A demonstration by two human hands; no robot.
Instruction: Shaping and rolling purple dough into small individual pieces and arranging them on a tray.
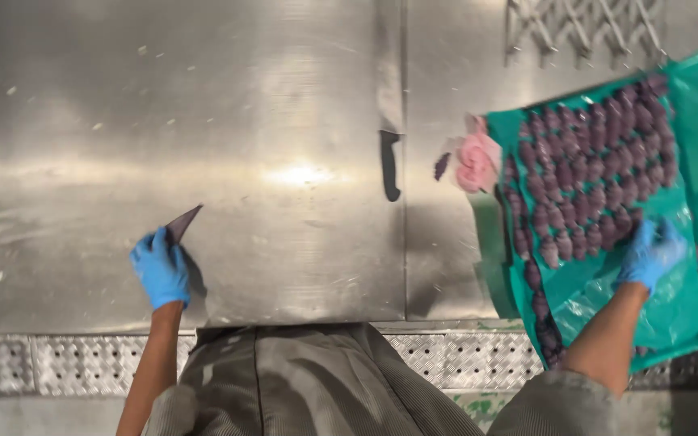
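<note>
- My left hand (160, 270) pinches a thin, stiff-looking dark triangular piece (182, 224) by its base.
- My right hand (648, 254), fingers curled, touches soft purple pieces (583, 173) on slippery green plastic sheet (688, 299); lift gently by the sides.

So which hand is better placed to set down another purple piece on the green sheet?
The right hand, probably. It already rests on the green sheet at the near end of the rows of purple pieces. The left hand is far across the steel table, holding a dark triangular piece.

Blue disposable gloves on both hands (161, 270), bare forearms, grey-brown ribbed short sleeves, matching ribbed garment at the chest
</note>
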